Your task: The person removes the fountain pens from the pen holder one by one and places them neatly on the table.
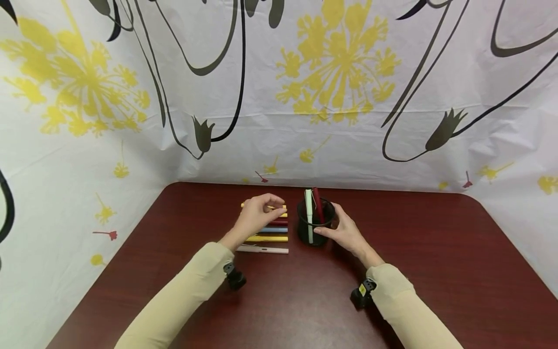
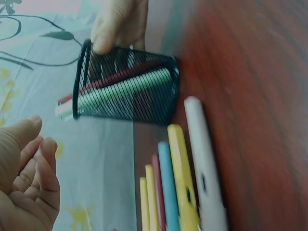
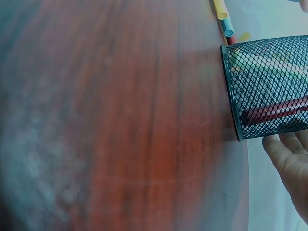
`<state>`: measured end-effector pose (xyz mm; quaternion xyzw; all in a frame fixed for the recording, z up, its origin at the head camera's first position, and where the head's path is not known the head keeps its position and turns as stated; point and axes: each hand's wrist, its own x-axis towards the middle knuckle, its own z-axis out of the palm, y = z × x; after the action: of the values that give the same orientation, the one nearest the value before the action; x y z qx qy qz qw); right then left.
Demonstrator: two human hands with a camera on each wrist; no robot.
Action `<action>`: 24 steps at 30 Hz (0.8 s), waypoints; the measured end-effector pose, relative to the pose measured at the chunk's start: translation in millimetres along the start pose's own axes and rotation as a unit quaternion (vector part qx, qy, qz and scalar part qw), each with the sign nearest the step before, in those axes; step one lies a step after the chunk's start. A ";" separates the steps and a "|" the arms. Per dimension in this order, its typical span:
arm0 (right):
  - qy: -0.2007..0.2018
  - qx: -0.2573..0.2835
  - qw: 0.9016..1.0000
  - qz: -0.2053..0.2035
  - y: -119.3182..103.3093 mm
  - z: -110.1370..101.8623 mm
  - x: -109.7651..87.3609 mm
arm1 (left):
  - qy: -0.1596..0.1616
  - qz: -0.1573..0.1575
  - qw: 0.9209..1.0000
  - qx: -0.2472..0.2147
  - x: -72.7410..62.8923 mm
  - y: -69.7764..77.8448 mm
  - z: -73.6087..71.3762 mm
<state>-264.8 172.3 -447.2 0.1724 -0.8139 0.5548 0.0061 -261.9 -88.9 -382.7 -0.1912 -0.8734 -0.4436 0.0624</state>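
A black mesh pen cup stands upright on the table with a pale green pen and a dark red pen in it. My right hand grips the cup from its right side, thumb at the front and fingers behind. To the left of the cup, my left hand hovers over a row of pens, its fingers loosely bent and nothing between thumb and fingertips. Side by side in that row lie a white pen, a yellow pen, a blue pen, a dark red pen and further yellow pens.
The dark reddish-brown table has rounded far corners. Behind it and on the left hangs a white cloth printed with yellow and grey plants. A small black camera sits on the left wrist, another camera on the right.
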 end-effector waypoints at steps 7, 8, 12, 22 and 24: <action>0.004 0.013 1.000 -0.007 -0.7 0.5 0.7 | 0.010 -0.004 1.000 0.007 24.9 17.9 20.2; 0.002 0.014 1.000 -0.004 -1.2 0.2 0.9 | 0.013 -0.003 1.000 0.014 27.8 19.9 22.2; -0.003 0.017 1.000 0.004 -2.4 -0.8 1.1 | 0.021 -0.003 1.000 0.023 37.8 26.1 28.9; -0.009 0.021 1.000 0.012 -1.3 -0.8 -0.5 | 0.033 0.006 0.995 0.090 51.7 32.9 45.3; -0.009 0.020 1.000 0.012 -1.2 -0.8 -0.6 | 0.036 0.006 0.994 0.103 53.4 33.3 47.9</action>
<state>-264.1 172.8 -445.9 0.1679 -0.8047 0.5693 -0.0108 -295.1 -18.0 -371.4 -0.1727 -0.9105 -0.3577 0.1151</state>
